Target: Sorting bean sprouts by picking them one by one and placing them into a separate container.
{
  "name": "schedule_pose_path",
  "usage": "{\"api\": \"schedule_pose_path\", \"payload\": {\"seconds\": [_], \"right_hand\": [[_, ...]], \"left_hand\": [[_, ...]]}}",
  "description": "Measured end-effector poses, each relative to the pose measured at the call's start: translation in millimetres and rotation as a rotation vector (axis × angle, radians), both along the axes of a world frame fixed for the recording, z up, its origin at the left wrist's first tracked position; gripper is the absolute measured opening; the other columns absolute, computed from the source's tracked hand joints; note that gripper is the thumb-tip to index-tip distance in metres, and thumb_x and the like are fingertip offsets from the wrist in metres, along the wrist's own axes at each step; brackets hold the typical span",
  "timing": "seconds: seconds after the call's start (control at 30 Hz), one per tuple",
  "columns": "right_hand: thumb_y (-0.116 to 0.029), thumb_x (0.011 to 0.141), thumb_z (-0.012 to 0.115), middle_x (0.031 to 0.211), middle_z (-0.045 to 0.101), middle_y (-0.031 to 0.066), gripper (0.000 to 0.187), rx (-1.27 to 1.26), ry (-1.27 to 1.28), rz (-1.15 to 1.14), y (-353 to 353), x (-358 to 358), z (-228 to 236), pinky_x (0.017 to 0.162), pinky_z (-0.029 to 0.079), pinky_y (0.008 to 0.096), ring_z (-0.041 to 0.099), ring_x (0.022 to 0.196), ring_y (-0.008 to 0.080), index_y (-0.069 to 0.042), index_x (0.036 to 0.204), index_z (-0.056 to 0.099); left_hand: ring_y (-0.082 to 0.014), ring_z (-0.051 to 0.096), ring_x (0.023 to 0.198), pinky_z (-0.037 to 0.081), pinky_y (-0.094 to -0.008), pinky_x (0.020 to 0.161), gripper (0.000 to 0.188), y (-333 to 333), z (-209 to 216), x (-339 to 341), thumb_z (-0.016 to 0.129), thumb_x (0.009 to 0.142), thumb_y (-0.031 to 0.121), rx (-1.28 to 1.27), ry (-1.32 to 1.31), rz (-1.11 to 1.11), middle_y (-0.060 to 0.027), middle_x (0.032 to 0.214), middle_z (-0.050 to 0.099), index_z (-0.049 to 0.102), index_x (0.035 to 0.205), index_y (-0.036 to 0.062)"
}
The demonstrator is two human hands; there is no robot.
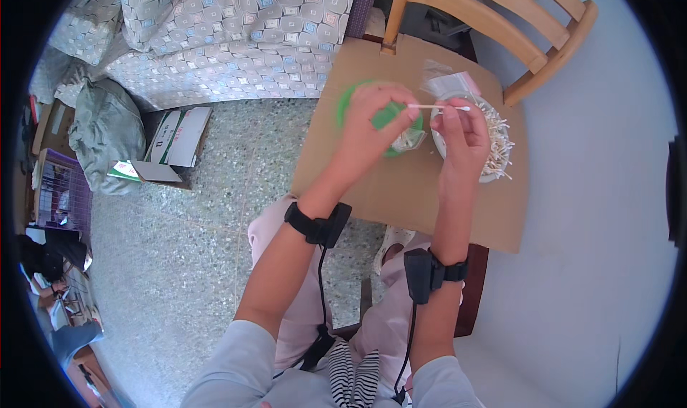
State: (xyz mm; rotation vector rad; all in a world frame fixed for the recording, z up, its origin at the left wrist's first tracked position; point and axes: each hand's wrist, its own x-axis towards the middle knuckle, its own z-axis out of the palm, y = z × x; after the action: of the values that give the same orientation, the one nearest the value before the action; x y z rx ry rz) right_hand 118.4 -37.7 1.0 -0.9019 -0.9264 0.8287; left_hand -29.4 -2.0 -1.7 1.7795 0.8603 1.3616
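The left hand (372, 118) pinches one end of a cotton swab (439, 107) above the green container (351, 97). The right hand (461, 129) grips its other end, just near the bowl of swabs (499, 147). Sorting seems under way; next it needs steady placing into the container.

A wooden chair (501, 22) stands at one o'clock. A patterned quilt (229, 36) drapes at eleven o'clock, with a grey-green bag (107, 133) and an open cardboard box (175, 143) beside it at nine to ten o'clock, on the speckled floor (186, 265).
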Motion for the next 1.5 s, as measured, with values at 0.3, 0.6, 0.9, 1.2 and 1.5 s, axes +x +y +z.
{"api": "schedule_pose_path", "payload": {"seconds": [0.3, 0.6, 0.9, 1.2, 1.5], "right_hand": [[-0.008, 0.090, 0.069, 0.093, 0.070, 0.0062, 0.014, -0.048, -0.242, 0.065, 5, -2, 1, 0.079, 0.049, 0.0252, 0.065, 0.085, 0.0119, -0.001, 0.102, 0.067], [-0.014, 0.090, 0.069, 0.089, 0.069, 0.0040, 0.016, -0.098, -0.476, 0.138, 9, -12, -4, 0.077, 0.049, 0.0274, 0.064, 0.081, 0.0126, -0.001, 0.099, 0.068], [-0.010, 0.091, 0.068, 0.089, 0.067, 0.0039, 0.012, -0.028, -0.199, 0.037, 7, 3, 5, 0.076, 0.048, 0.0243, 0.062, 0.083, 0.0091, -0.001, 0.099, 0.065], [-0.004, 0.090, 0.068, 0.092, 0.066, 0.0030, 0.013, 0.061, -0.372, 0.028, 10, -2, 1, 0.077, 0.048, 0.0245, 0.061, 0.083, 0.0085, -0.001, 0.101, 0.064], [-0.012, 0.090, 0.071, 0.087, 0.065, -0.0009, 0.013, -0.183, -0.451, 0.178, 4, 31, 4, 0.073, 0.045, 0.0222, 0.059, 0.079, 0.0065, -0.002, 0.097, 0.068]], "left_hand": [[-0.0151, 0.054, 0.112, 0.042, -0.0309, 0.094, 0.014, 10, -1, -13, 0.068, 0.090, 0.009, -0.060, -0.200, -0.104, -0.0054, 0.117, 0.058, 0.066, 0.104, 0.0069], [-0.0225, 0.052, 0.114, 0.038, -0.0356, 0.100, 0.012, 9, 6, -10, 0.073, 0.085, 0.015, 0.206, 0.096, 0.090, -0.0071, 0.117, 0.059, 0.071, 0.093, 0.0074], [-0.0249, 0.048, 0.120, 0.035, -0.0381, 0.104, 0.013, 7, 6, -6, 0.075, 0.083, 0.021, 0.098, 0.105, 0.131, -0.0047, 0.120, 0.059, 0.072, 0.092, 0.0110], [-0.0262, 0.047, 0.120, 0.037, -0.0394, 0.103, 0.016, 7, -3, 1, 0.077, 0.079, 0.020, 0.164, 0.176, 0.134, -0.0037, 0.120, 0.059, 0.071, 0.091, 0.0104], [-0.0255, 0.051, 0.117, 0.039, -0.0375, 0.101, 0.018, 10, 3, -2, 0.077, 0.081, 0.020, 0.130, 0.122, 0.123, -0.0054, 0.117, 0.061, 0.069, 0.092, 0.0090]]}}
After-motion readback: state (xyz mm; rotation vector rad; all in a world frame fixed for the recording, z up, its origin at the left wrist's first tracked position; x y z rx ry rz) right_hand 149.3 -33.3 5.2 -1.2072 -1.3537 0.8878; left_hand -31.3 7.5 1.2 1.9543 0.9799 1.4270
